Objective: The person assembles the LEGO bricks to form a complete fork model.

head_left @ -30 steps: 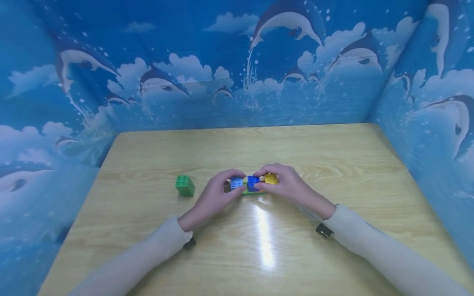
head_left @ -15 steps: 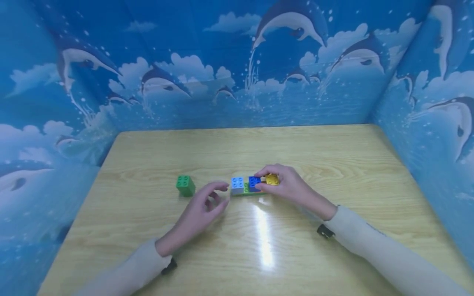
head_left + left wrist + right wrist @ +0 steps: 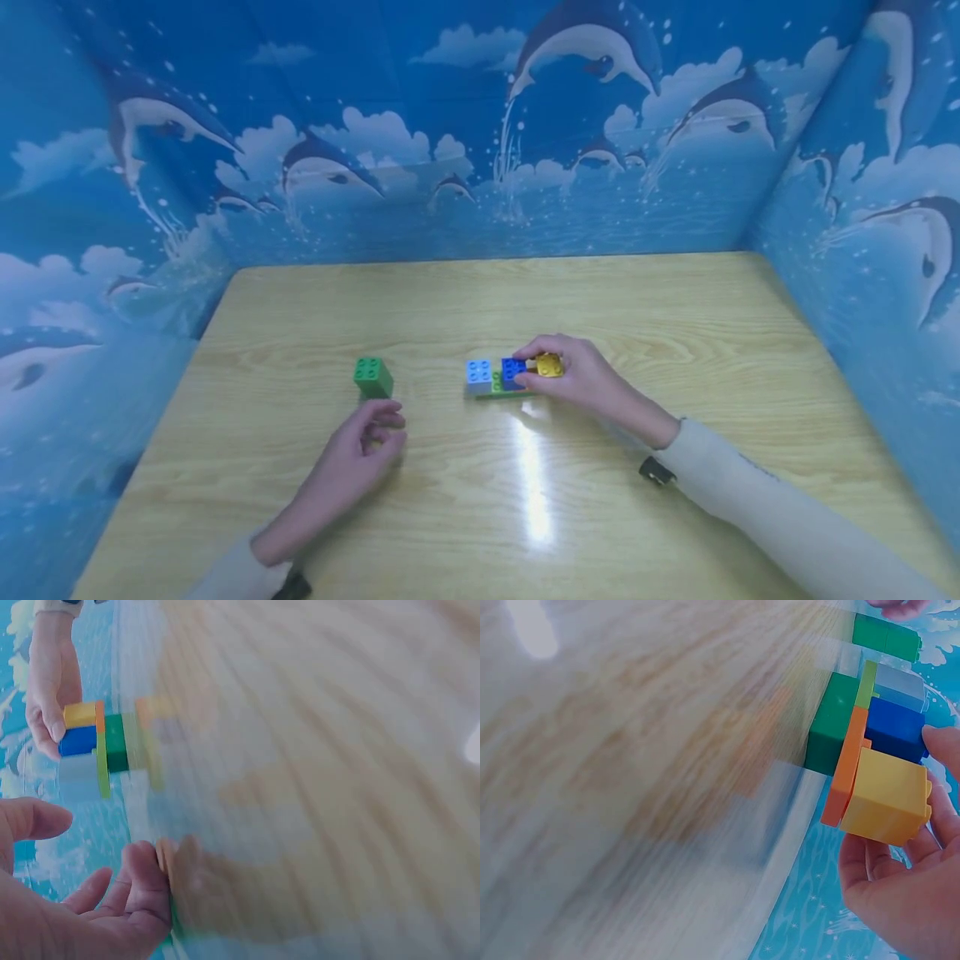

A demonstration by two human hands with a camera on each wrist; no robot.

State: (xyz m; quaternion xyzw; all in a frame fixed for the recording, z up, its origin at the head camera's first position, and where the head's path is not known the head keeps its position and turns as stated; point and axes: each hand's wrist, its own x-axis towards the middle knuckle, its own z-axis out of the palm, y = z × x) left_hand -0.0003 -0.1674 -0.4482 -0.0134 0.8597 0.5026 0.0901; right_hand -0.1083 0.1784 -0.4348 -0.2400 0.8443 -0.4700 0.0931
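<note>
A small toy-brick build stands mid-table. Its dark green brick [image 3: 833, 724] is at the bottom, a lime plate [image 3: 866, 685] and an orange plate [image 3: 846, 769] lie above, and a light blue brick [image 3: 478, 377], a dark blue brick [image 3: 513, 374] and a yellow brick [image 3: 550, 365] sit in a row on top. My right hand [image 3: 576, 369] pinches the dark blue brick, its fingers arching round the yellow one. Loosely curled and holding nothing, my left hand [image 3: 358, 448] is just in front of a separate tall green brick [image 3: 373, 378].
The wooden table [image 3: 637, 292] has a glossy surface with a bright reflection in front of the build. Cloth walls [image 3: 420, 208] printed with dolphins rise along its back and sides.
My left hand has let go of the light blue brick and moved left and nearer, towards the separate green brick. The right hand keeps its grip in the same place.
</note>
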